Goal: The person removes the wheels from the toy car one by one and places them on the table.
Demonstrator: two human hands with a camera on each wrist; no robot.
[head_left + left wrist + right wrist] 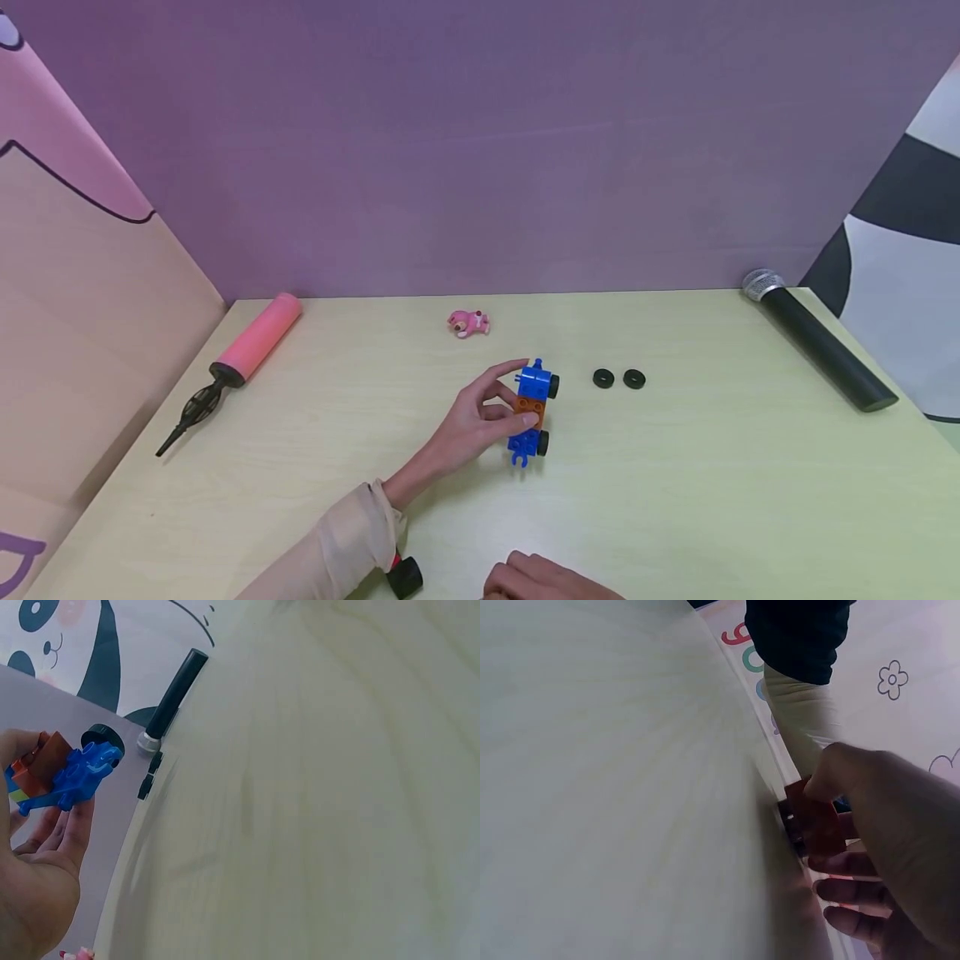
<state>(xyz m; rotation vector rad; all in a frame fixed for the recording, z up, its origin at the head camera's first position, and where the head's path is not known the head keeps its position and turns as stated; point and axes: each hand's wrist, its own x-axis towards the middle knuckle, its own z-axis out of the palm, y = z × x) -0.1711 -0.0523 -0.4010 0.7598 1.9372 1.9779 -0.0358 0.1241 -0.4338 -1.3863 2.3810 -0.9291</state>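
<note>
My left hand (480,417) grips a small toy car (534,383) by its middle, thumb on top and fingers along the far side. The car has blue ends and an orange middle block. Black wheels show along its right side, while a small blue peg sticks out at the left. In the left wrist view the car (82,776) appears raised beside the tabletop. At the table's near edge is my right hand (543,579), partly cut off by the head view. The right wrist view shows it pinching a red block (815,825) with dark parts below.
Two black wheels (618,379) lie right of the car. Behind it is a pink bear figure (468,323). A pink balloon pump (262,337) lies left, a black microphone (825,350) right. Beside my left sleeve, a black cylindrical piece (406,577) with red shows.
</note>
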